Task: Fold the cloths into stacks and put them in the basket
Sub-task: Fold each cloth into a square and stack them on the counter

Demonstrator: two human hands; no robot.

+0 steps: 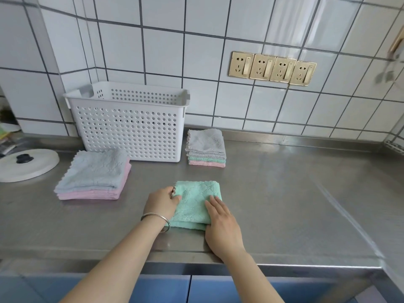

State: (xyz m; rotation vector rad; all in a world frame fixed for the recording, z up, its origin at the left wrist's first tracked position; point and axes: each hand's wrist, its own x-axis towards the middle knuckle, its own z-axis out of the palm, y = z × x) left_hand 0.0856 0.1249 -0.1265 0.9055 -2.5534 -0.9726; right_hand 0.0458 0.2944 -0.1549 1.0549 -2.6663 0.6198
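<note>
— What's nearest, low in the frame?
— A folded green cloth [196, 202] on the steel counter [284, 204]. The left hand [162, 202] pinches its left edge; the right hand [220, 224] lies flat on it, fingers straight.
— And farther up?
— Blue-and-pink stack [94, 173] at left, a smaller stack [206, 147] mid-frame, white basket [129, 121] between them by the wall.

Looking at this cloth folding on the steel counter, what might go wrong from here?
The green cloth lies close to the counter's front edge, so a careless push might slide it off. The left hand pinches only its frayed corner, so the fold may spring open. The tall stack right of the basket looks uneven and could topple when lifted.
</note>
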